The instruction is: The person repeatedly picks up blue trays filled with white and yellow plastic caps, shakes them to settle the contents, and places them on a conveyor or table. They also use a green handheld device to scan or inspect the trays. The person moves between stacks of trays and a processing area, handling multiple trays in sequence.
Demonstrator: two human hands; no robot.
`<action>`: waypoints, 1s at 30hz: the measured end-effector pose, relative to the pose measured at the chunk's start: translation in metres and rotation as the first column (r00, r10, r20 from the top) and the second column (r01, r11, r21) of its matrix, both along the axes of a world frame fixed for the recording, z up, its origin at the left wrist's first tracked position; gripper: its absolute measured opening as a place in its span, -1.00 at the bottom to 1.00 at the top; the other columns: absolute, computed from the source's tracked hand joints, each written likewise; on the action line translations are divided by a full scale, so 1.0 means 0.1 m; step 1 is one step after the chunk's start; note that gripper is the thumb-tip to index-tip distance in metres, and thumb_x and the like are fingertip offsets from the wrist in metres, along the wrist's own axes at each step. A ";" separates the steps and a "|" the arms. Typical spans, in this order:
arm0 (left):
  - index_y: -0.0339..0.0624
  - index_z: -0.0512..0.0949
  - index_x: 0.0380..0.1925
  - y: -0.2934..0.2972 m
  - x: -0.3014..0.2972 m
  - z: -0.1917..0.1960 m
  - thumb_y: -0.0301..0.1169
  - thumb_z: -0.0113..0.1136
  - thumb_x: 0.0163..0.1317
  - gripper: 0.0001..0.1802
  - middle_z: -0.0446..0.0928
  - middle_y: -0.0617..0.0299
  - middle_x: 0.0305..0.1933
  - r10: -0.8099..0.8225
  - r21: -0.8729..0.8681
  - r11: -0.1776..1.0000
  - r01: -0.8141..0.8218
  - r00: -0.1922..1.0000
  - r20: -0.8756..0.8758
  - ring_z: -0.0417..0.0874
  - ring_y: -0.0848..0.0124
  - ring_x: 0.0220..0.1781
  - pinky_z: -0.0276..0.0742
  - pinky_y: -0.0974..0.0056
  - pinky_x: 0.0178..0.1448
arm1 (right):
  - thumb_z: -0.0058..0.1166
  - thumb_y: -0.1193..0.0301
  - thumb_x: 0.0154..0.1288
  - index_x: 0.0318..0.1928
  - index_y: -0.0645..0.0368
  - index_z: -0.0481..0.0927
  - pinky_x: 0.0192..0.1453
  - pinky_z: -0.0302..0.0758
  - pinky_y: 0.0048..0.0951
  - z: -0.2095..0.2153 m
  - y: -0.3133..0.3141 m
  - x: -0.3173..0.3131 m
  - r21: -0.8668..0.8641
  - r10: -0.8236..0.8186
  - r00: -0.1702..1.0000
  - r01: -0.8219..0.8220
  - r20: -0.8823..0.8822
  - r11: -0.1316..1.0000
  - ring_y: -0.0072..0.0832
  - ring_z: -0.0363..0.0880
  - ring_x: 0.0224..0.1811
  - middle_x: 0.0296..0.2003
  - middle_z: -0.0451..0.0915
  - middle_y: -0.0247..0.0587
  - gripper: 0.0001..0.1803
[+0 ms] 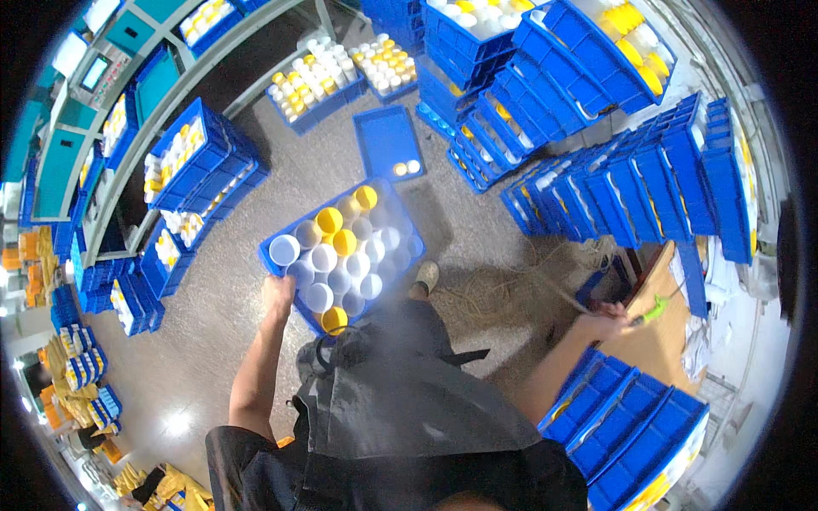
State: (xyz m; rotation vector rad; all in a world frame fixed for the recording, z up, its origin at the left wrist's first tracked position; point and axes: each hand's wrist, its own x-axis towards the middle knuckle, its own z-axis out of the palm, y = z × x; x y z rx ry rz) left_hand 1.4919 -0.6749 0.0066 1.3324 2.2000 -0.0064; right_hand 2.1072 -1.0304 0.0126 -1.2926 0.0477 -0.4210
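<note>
My left hand (278, 295) is closed on the near left rim of a blue plastic crate (307, 217), which is tilted in front of my body. Inside it stand several white and yellow round tubs with open tops; a white tub (285, 249) fills the corner by that hand. My right arm stretches far out to the right, blurred by motion. At its end my right hand (608, 312) is over the edge of a wooden table (669, 328), beside a slim bright green object (654, 308). Whether the fingers hold it cannot be made out.
A shallow blue crate (383, 140) with two tubs lies on the floor ahead. Tall stacks of filled blue crates (545, 102) line the right; more crates (630, 422) stand near right. Crates (204, 162) sit by a long machine at left. Tangled strapping (511, 289) lies underfoot.
</note>
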 end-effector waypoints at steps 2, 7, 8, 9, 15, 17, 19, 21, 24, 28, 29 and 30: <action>-0.39 0.67 -0.39 0.10 -0.14 -0.09 -0.22 0.12 -0.03 -0.60 0.64 -0.32 -0.32 -0.080 -0.020 0.997 0.078 0.994 -0.070 0.71 -0.14 -0.13 0.58 -0.07 0.00 | -0.13 -0.17 0.45 0.04 0.27 0.45 0.02 0.52 -0.33 0.27 0.51 -0.85 0.100 0.143 0.974 -0.126 -0.177 0.987 -0.39 0.53 -0.11 -0.05 0.57 -0.16 -0.34; -0.43 0.66 -0.39 0.22 -0.59 -0.22 -0.25 0.15 -0.03 -0.61 0.63 -0.31 -0.35 -0.242 0.052 0.969 0.243 0.970 -0.024 0.70 -0.17 -0.21 0.58 -0.06 0.05 | -0.11 -0.02 0.51 0.09 0.13 0.51 -0.58 0.10 -0.57 0.81 1.16 -1.95 0.056 0.436 0.824 -0.448 -0.362 0.892 -0.75 0.10 -0.66 -0.67 0.15 -0.62 -0.51; -0.44 0.65 -0.36 0.24 -0.69 -0.24 -0.26 0.15 -0.03 -0.61 0.63 -0.31 -0.36 -0.268 0.048 0.962 0.268 0.963 -0.002 0.70 -0.16 -0.21 0.58 -0.06 0.04 | -0.10 0.02 0.52 0.08 0.11 0.52 -0.62 0.01 -0.57 0.80 1.25 -2.16 0.026 0.360 0.849 -0.381 -0.386 0.924 -0.77 0.00 -0.71 -0.69 0.04 -0.66 -0.56; -0.45 0.64 -0.34 0.26 -0.79 -0.26 -0.27 0.15 -0.02 -0.60 0.63 -0.30 -0.36 -0.290 0.048 0.956 0.289 0.957 0.009 0.71 -0.16 -0.22 0.58 -0.06 0.04 | -0.10 0.05 0.52 0.10 0.13 0.49 -0.56 0.14 -0.61 0.80 1.26 -2.45 -0.080 0.404 0.855 -0.450 -0.326 0.889 -0.77 0.14 -0.63 -0.62 0.21 -0.61 -0.57; -0.43 0.54 -0.05 0.28 -1.18 -0.32 -0.28 0.16 0.05 -0.49 0.65 -0.26 -0.26 -0.307 -0.011 0.952 0.307 0.952 0.015 0.70 -0.14 -0.13 0.61 -0.06 0.03 | -0.04 0.10 0.51 0.10 0.08 0.46 -0.37 0.40 -0.51 1.13 1.46 -3.51 -0.041 0.485 0.848 -0.504 -0.214 0.863 -0.67 0.39 -0.44 -0.39 0.44 -0.41 -0.63; -0.45 0.47 0.07 0.26 -1.23 -0.31 -0.27 0.15 0.07 -0.41 0.66 -0.27 -0.23 -0.305 -0.036 0.951 0.306 0.952 0.029 0.70 -0.14 -0.12 0.62 -0.05 0.03 | 0.05 0.29 0.47 0.09 0.20 0.45 -0.49 0.34 -0.57 1.30 1.52 -3.59 -0.327 0.587 0.746 -0.666 -0.316 0.671 -0.67 0.38 -0.54 -0.42 0.45 -0.40 -0.68; -0.45 0.46 0.09 0.22 -1.24 -0.30 -0.27 0.15 0.08 -0.40 0.65 -0.27 -0.22 -0.264 -0.025 0.964 0.265 0.964 0.036 0.70 -0.14 -0.12 0.62 -0.06 0.03 | 0.15 0.31 0.40 0.00 0.26 0.47 -0.45 0.38 -0.51 1.37 1.60 -3.70 -0.708 0.656 0.673 -0.643 -0.341 0.292 -0.62 0.42 -0.52 -0.44 0.45 -0.41 -0.68; -0.56 0.41 0.11 0.15 -1.22 -0.26 -0.27 0.18 0.07 -0.34 0.66 -0.26 -0.28 -0.269 0.039 0.963 0.268 0.963 0.017 0.72 -0.11 -0.17 0.65 -0.06 -0.06 | 0.21 0.26 0.32 0.03 0.27 0.49 -0.15 0.51 -0.24 1.28 1.74 -3.91 -0.965 0.890 0.428 -0.260 -0.158 -0.046 -0.30 0.53 -0.40 -0.35 0.58 -0.17 -0.59; -0.71 0.33 0.13 -0.02 -1.13 -0.22 -0.30 0.20 0.06 -0.27 0.66 -0.23 -0.37 -0.365 0.165 0.917 0.363 0.931 -0.018 0.73 -0.08 -0.25 0.67 -0.02 -0.15 | 0.17 0.16 0.30 0.09 0.19 0.49 -0.10 0.53 -0.13 1.17 1.69 -4.45 -0.338 0.577 -0.024 -0.790 -0.817 -0.512 -0.10 0.64 -0.23 -0.28 0.65 0.05 -0.53; -0.73 0.28 0.18 -0.31 -0.99 -0.12 -0.32 0.20 0.06 -0.23 0.65 -0.24 -0.38 -0.401 0.181 0.898 0.402 0.915 -0.044 0.73 -0.06 -0.26 0.67 -0.01 -0.15 | 0.14 0.06 0.32 0.03 0.18 0.42 -0.17 0.56 -0.08 1.19 1.56 -4.90 -0.561 0.518 0.223 -0.419 -0.826 -0.714 0.00 0.67 -0.20 -0.26 0.66 0.12 -0.50; -0.70 0.28 0.20 -0.36 -0.96 -0.08 -0.32 0.20 0.06 -0.23 0.65 -0.25 -0.37 -0.413 0.163 0.894 0.417 0.909 -0.060 0.73 -0.06 -0.25 0.67 -0.01 -0.14 | 0.14 0.05 0.31 -0.01 0.20 0.41 -0.20 0.56 -0.08 1.21 1.51 -4.96 -0.609 0.560 0.245 -0.400 -0.791 -0.685 0.01 0.68 -0.24 -0.28 0.66 0.13 -0.50; -0.67 0.29 0.21 -0.40 -0.91 -0.05 -0.31 0.20 0.07 -0.23 0.65 -0.26 -0.35 -0.417 0.149 0.893 0.424 0.905 -0.080 0.73 -0.06 -0.24 0.67 -0.02 -0.13 | 0.14 0.04 0.31 -0.04 0.21 0.40 -0.23 0.57 -0.08 1.23 1.46 -4.98 -0.657 0.606 0.260 -0.374 -0.752 -0.655 0.02 0.68 -0.27 -0.31 0.66 0.13 -0.50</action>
